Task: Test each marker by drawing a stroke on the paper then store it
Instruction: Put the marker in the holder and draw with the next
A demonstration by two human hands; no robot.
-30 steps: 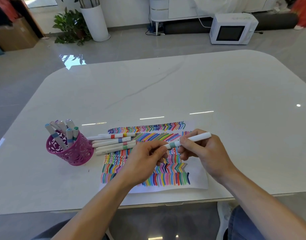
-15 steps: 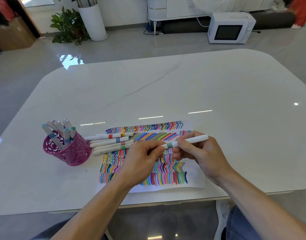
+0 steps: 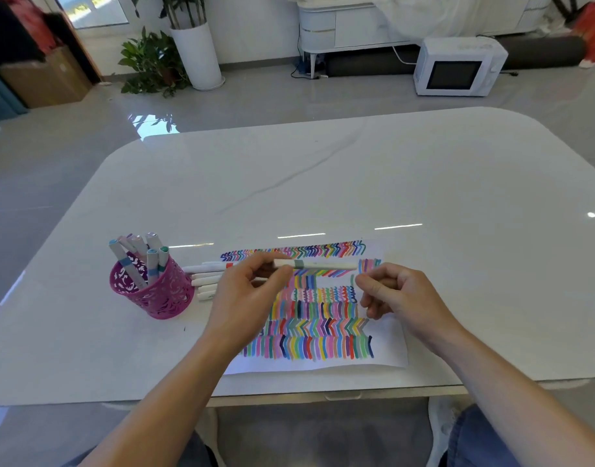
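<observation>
Far left on the white table (image 3: 356, 183): a pink cutout cup (image 3: 161, 294), upright, with several capped markers (image 3: 151, 261) leaning inside. Just right of the cup, a row of loose markers (image 3: 205, 276) lying flat side by side, right ends hidden behind the left hand (image 3: 249, 294). Grips the left end of a white marker (image 3: 318, 265) with that hand, fingers and thumb curled round it. Holds it level above the upper part of the paper (image 3: 390, 348), grey-green band close to the gripped end, right end free. Paper flat near the table's front edge, packed with rows of coloured strokes. Further right, the right hand (image 3: 404, 294) just off the white marker's free end, apart from it, over the paper's right side. Fingers curled inward toward the thumb; impossible to tell whether anything sits inside the curl
</observation>
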